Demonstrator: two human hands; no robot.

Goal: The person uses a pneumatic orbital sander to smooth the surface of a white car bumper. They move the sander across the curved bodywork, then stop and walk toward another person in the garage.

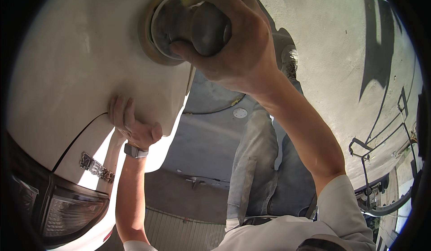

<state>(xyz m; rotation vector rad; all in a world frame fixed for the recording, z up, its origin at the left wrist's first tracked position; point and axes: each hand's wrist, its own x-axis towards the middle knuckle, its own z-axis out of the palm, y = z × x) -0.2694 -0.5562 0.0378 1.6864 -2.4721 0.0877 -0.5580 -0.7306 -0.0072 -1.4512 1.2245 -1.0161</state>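
My right hand is wrapped round the dark rounded body of a round sander. The sander's wide disc pad lies against a pale car body panel, near the panel's edge. Lower down, my left hand rests on the same panel with its fingers stretched out and nothing in them. A watch with a grey band is on the left wrist. Below the left hand, a thin dark seam curves across the bodywork.
A car lamp and a shiny badge sit at lower left. A hose and a pale perforated disc lie on the grey floor. To the right stands a thin black metal frame beside a wheel.
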